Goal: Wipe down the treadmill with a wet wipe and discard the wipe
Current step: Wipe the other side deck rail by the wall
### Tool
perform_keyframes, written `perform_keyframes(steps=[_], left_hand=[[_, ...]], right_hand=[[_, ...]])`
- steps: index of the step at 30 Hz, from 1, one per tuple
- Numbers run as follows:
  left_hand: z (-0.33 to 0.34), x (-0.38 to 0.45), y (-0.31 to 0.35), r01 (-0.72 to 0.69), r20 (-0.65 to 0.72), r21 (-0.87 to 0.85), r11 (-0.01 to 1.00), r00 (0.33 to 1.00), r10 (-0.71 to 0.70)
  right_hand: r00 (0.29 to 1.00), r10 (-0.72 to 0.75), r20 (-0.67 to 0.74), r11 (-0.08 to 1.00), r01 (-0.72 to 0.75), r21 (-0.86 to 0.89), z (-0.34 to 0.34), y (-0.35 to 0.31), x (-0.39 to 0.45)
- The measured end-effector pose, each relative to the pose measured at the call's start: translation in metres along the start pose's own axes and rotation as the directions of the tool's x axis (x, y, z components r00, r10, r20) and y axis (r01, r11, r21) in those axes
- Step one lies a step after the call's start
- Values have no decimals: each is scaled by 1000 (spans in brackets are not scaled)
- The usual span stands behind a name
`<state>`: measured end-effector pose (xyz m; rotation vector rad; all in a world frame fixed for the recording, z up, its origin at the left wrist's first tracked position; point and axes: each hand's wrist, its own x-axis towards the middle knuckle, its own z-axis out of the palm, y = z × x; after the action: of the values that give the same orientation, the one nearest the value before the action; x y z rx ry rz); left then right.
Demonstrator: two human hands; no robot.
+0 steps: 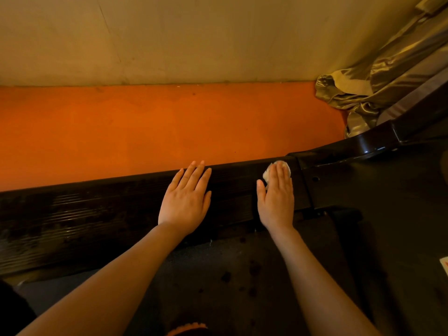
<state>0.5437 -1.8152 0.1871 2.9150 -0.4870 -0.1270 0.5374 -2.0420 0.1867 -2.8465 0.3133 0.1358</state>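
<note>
Pale wall [169, 37] across the top, meeting a band of orange floor [145, 127] below. Shiny olive fabric [363, 78] bunched in the right corner where wall and floor meet. Black treadmill [351, 190] across the lower half: ribbed side rail [84, 214] running from the left edge toward the right, dark belt [218, 275] nearer the camera with a few darker spots on it, a glossy upright base rising at the far right. Small white-and-red label [444, 264] at the right edge, cut off, unreadable.

Two bare forearms reaching in from the bottom. Left hand [185, 200] flat on the side rail, fingers straight and slightly spread, grasping nothing. Right hand [276, 197] just beside it to the right, also palm down, fingers straight and together, pressing a wipe [268, 174] against the rail near the joint with the front cover. Wipe white, crumpled, mostly hidden under the fingers, peeking out past the fingertips and beside the thumb. No containers in view.
</note>
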Motion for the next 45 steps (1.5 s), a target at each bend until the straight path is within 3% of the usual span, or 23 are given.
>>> perform_keyframes(steps=[7, 17, 27, 38, 45], left_hand=[[-1, -1, 0, 4, -3, -11, 1000, 1000, -4], [-2, 0, 0, -3, -1, -12, 1000, 1000, 3], [0, 0, 1, 6, 3, -1, 1000, 1000, -6], [-1, 0, 0, 6, 4, -4, 1000, 1000, -6], [-1, 0, 1, 6, 2, -7, 1000, 1000, -6]], right_hand=[[997, 35, -72, 999, -35, 0, 15, 6, -66], [1000, -8, 10, 1000, 8, 7, -15, 17, 30], [999, 18, -42, 1000, -17, 19, 5, 33, -63], [998, -24, 61, 1000, 25, -8, -18, 28, 31], [997, 54, -55, 998, -53, 19, 1, 41, -52]])
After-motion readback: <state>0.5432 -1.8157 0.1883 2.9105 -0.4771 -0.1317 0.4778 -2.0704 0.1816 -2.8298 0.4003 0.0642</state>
